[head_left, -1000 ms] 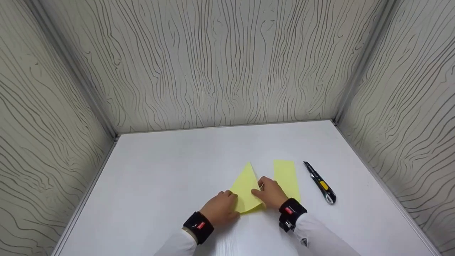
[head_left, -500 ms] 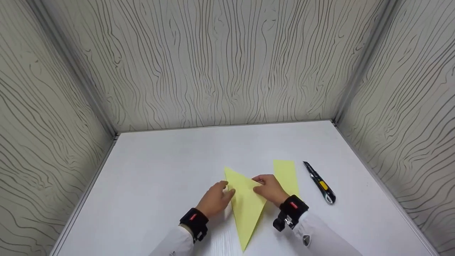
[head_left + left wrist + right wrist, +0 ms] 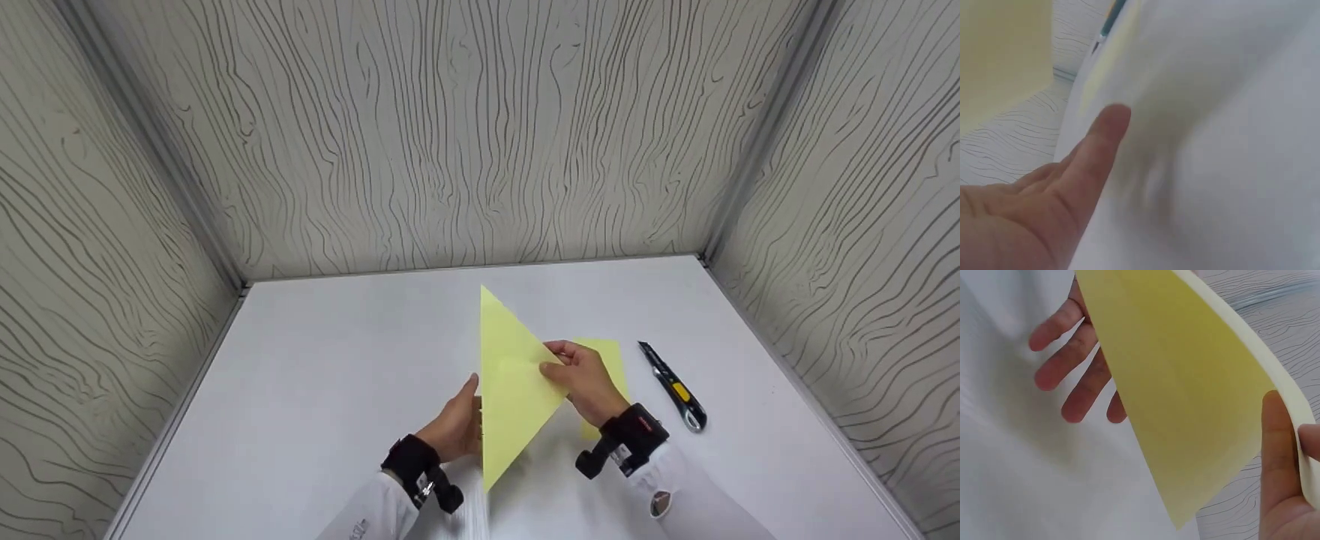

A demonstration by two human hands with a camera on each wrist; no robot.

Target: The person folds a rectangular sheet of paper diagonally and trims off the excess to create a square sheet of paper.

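Observation:
A yellow sheet of paper (image 3: pixel 514 390), folded into a triangle, stands upright off the table in the head view. My right hand (image 3: pixel 592 384) pinches its right corner between thumb and fingers. In the right wrist view the paper's layers (image 3: pixel 1179 382) spread apart, with one finger (image 3: pixel 1279 450) between them. At the paper's left edge is my left hand (image 3: pixel 452 429), thumb up and partly hidden behind the sheet. Its straight, spread fingers (image 3: pixel 1075 374) show beyond the paper in the right wrist view; contact with the sheet is unclear.
A yellow paper strip (image 3: pixel 606 358) lies on the white table (image 3: pixel 360 360), partly behind my right hand. Right of it lies a black utility knife (image 3: pixel 675 386) with a yellow slider. Wood-patterned panels (image 3: pixel 480 150) stand around the table's back and sides.
The folded paper has been turned from lying low on the table to standing upright. My left hand has let go of its edge; my right hand, still pinching, has risen slightly.

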